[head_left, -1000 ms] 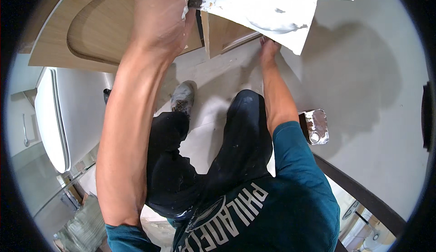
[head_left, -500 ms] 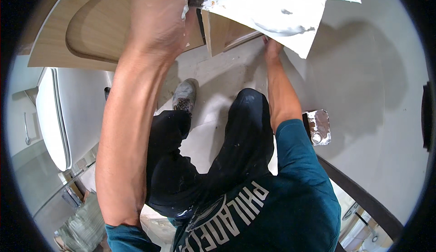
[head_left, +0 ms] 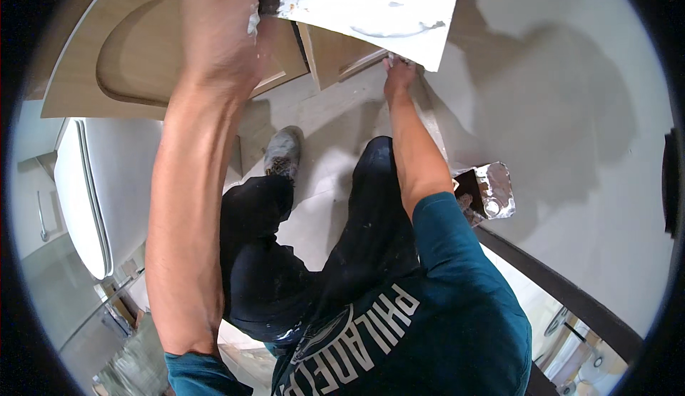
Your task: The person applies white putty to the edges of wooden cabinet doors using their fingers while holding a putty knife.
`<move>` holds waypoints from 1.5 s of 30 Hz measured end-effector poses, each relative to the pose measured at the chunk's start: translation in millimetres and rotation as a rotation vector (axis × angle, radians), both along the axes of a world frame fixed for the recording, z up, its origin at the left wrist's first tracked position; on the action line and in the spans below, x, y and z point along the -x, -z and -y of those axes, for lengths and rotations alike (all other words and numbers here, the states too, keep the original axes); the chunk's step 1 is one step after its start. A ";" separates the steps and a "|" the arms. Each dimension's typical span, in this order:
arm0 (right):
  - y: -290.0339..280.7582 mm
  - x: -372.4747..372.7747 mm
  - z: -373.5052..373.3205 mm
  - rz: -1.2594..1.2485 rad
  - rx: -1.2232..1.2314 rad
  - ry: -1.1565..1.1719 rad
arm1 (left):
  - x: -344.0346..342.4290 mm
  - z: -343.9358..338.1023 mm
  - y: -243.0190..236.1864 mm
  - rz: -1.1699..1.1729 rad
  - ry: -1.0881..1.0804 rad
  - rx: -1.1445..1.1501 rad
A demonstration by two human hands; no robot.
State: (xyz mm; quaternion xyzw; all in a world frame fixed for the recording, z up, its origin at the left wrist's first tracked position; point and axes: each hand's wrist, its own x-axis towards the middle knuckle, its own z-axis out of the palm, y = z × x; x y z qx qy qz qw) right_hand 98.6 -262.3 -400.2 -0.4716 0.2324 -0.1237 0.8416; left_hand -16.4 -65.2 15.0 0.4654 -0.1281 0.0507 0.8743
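My left hand (head_left: 221, 25), slightly blurred, is raised at the top of the head view with a smear of white paste on its side. It grips the dark edge of a flat white sheet (head_left: 371, 7), which carries a thick patch of wet white paste. The fingers themselves are mostly out of sight. Beyond the sheet's lower corner, my right hand (head_left: 401, 76) reaches low to the foot of the wall beside a wooden cabinet door. Its fingers are closed around something small and pale, too small to name.
Wooden cabinet doors (head_left: 143, 46) stand at the upper left, with a white rounded appliance (head_left: 107, 189) below them. A paste-splattered metal container (head_left: 496, 190) sits beside my right arm. A grey wall (head_left: 571, 110) rises on the right; a dark rail (head_left: 564, 289) runs along the lower right.
My left hand and the white sheet have shifted left and up in view. My right hand has also moved left, and more of the metal container's dark opening shows.
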 end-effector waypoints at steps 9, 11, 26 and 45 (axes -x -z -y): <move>2.6 18.7 -20.7 -0.028 -0.002 -0.007 | 0.6 3.4 -3.2 -0.055 -0.046 -0.035; 5.7 21.6 -25.8 -0.018 -0.004 -0.005 | 0.8 2.5 -1.8 -0.035 -0.051 -0.040; 10.7 58.1 -64.9 0.017 0.099 -0.008 | 6.2 3.4 4.1 0.041 -0.136 -0.086; -1.1 57.0 -46.1 0.065 1.065 0.123 | -5.7 -2.7 3.4 -0.016 -0.125 -0.060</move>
